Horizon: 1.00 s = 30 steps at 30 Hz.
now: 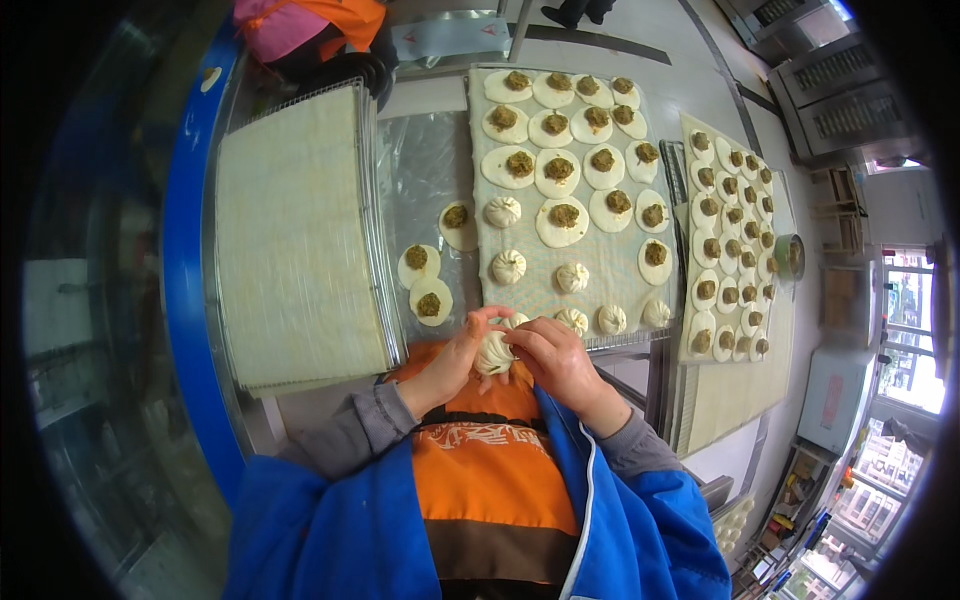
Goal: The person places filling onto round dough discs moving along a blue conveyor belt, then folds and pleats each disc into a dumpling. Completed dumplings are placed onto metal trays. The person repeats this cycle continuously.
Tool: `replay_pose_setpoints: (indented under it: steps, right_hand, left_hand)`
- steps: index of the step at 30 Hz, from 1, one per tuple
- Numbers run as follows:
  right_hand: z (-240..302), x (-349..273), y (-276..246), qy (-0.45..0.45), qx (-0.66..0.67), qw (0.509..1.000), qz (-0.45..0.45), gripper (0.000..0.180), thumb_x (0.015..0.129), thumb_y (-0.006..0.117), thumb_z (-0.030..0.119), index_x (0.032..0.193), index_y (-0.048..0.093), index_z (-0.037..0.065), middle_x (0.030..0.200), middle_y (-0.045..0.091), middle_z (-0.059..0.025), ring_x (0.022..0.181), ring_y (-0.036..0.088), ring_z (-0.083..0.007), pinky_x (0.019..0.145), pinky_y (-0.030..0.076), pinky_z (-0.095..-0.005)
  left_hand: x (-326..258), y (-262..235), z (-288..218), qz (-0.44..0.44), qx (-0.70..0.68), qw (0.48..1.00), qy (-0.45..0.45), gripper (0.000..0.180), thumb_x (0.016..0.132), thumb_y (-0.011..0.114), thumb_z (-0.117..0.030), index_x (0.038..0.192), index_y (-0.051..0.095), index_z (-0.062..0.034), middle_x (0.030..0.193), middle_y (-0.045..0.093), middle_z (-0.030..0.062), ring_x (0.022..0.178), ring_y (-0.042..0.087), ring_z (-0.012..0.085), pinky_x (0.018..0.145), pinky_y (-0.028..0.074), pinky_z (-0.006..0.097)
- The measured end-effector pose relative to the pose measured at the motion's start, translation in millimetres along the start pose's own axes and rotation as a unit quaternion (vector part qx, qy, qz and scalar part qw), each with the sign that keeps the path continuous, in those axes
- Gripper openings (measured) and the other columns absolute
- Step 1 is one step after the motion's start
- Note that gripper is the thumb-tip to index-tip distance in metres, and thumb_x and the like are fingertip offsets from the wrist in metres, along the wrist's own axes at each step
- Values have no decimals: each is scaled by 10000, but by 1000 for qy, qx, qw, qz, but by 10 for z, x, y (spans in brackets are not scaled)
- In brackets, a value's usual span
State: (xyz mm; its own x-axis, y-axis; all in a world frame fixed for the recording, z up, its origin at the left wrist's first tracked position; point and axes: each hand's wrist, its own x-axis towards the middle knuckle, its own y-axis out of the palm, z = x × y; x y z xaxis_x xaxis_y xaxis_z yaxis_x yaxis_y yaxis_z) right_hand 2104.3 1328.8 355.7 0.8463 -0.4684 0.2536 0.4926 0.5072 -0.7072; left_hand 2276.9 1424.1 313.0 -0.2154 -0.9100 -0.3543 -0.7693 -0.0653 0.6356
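Note:
Cradled in my left hand [455, 358] is a pleated bun [492, 356], held just off the front edge of the cloth-lined tray. My right hand [562, 360] pinches the pleats at the bun's top, its thumb and fingers pressed together there. On the cloth-lined tray [540, 288] ahead, several closed buns, such as one bun [509, 266], stand in the nearer part. Farther back lie flat dough rounds [562, 222] topped with brownish-green filling. Left of this tray, three filled dough rounds [431, 301] rest on a grey plastic-covered surface.
A stack of cloth-covered racks [295, 240] stands to the left. On the right, another tray [688, 345] bears many filled dough rounds, with a bowl of filling [791, 257] beside it. A person in orange and pink [300, 28] is at the far left.

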Motion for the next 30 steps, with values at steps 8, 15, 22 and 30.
replay_pose_setpoints:
  steps: [8,15,22,30]
  right_hand:
    - [18,-77,31,2,17,1000,7,285,744,681,27,1020,612,46,900,627,-99,818,628,-310,702,521,-389]
    - [94,-73,-68,17,40,998,43,276,755,678,35,1025,620,52,922,623,-94,837,628,-304,717,524,-385]
    - [121,-98,-37,63,78,995,26,302,781,728,26,1066,627,34,933,627,-95,787,634,-281,687,526,-352]
    - [-43,-167,30,152,92,983,-53,188,800,744,8,963,653,27,893,643,-94,755,642,-241,660,519,-332]
  left_hand:
    - [-75,19,25,-7,30,997,-72,747,955,223,-731,1239,467,-85,853,570,30,654,587,114,451,399,216]
    - [-118,97,4,-19,-146,979,-137,667,963,297,-700,1145,490,-88,797,568,38,574,561,127,395,358,232]
    - [-19,158,154,-79,-19,996,-48,619,1003,299,-644,1136,496,-73,818,577,50,615,578,118,443,418,231]
    - [380,253,305,-150,-24,987,50,492,1067,346,-490,1088,543,-39,817,573,43,718,607,129,551,522,256]
